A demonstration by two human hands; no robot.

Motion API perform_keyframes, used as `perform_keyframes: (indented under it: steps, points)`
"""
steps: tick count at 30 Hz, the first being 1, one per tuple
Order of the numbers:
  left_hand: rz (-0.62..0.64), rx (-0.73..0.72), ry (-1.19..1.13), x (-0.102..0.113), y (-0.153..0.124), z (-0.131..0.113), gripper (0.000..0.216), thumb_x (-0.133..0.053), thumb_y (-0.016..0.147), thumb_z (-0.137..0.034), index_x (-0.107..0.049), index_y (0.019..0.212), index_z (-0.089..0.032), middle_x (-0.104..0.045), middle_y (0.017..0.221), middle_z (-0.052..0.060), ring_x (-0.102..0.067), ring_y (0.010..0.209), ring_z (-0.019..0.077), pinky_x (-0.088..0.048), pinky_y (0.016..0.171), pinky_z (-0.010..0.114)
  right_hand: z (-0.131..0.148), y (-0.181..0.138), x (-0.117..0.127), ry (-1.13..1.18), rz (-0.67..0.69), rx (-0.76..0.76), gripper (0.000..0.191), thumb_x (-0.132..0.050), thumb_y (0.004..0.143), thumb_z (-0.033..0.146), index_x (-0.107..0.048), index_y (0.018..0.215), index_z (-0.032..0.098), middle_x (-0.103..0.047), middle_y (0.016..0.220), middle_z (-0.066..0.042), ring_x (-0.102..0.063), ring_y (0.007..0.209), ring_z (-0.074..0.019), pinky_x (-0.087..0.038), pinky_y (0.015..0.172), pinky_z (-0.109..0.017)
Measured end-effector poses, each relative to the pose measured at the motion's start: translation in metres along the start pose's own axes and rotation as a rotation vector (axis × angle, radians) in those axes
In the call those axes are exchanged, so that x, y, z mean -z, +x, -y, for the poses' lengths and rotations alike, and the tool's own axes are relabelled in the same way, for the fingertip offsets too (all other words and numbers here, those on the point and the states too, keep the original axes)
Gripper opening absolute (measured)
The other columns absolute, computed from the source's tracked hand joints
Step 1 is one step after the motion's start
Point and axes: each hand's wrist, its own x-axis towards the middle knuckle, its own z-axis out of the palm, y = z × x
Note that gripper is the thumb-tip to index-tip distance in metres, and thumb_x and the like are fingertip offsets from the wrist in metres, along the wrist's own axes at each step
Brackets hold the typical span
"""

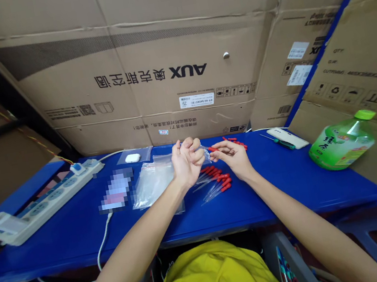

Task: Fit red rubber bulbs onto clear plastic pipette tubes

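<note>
Between my hands is a dropper with a red rubber bulb [213,149] and a clear, pointed tube. My right hand [233,156] pinches it at the bulb. My left hand [188,160] is turned palm up with its fingers curled round the clear end; how many tubes they hold is hidden. More clear tubes [207,157] show just beside the left fingers. Below the hands lies a pile of red-bulbed droppers [216,187], their tips pointing left. Loose red bulbs [237,141] lie behind my right hand.
Clear plastic bags [152,184] lie left of my left hand. Further left are a phone [117,190] on a cable, a white earphone case [132,158] and a power strip [53,199]. A green bottle [342,143] and a white object [286,137] stand right. Cardboard [143,47] walls the back.
</note>
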Motion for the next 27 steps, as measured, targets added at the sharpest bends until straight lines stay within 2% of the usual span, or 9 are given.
perform_keyframes:
  steps: [9,16,27]
  points:
    - [-0.054,-0.004,-0.037,-0.002,0.001,0.002,0.041,-0.031,0.108,-0.044,-0.028,0.074,-0.022,-0.025,0.063,-0.006,-0.014,0.041,0.0067,-0.019,0.040,0.022,0.005,-0.006,-0.007,-0.027,-0.052,0.056,0.031,-0.089,0.072,0.048,-0.075,0.083,0.023,-0.079,0.077,-0.004,-0.076,0.067,-0.0232,-0.066,0.071,-0.040]
    - [-0.055,-0.014,-0.051,0.001,0.002,0.005,0.041,-0.037,0.107,-0.043,-0.027,0.073,-0.022,-0.025,0.060,-0.008,-0.016,0.036,0.0053,-0.016,0.039,0.023,0.007,-0.010,-0.009,-0.096,-0.040,0.097,0.028,-0.085,0.077,0.050,-0.076,0.083,0.024,-0.079,0.078,-0.005,-0.077,0.068,-0.0243,-0.067,0.070,-0.040]
    - [-0.061,-0.018,-0.077,0.001,0.002,0.007,0.041,-0.033,0.107,-0.043,-0.025,0.073,-0.022,-0.025,0.060,-0.008,-0.011,0.038,0.0058,-0.017,0.039,0.023,0.008,-0.013,-0.011,-0.134,-0.027,0.128,0.023,-0.083,0.082,0.045,-0.077,0.084,0.024,-0.079,0.078,-0.005,-0.078,0.070,-0.0252,-0.066,0.073,-0.040]
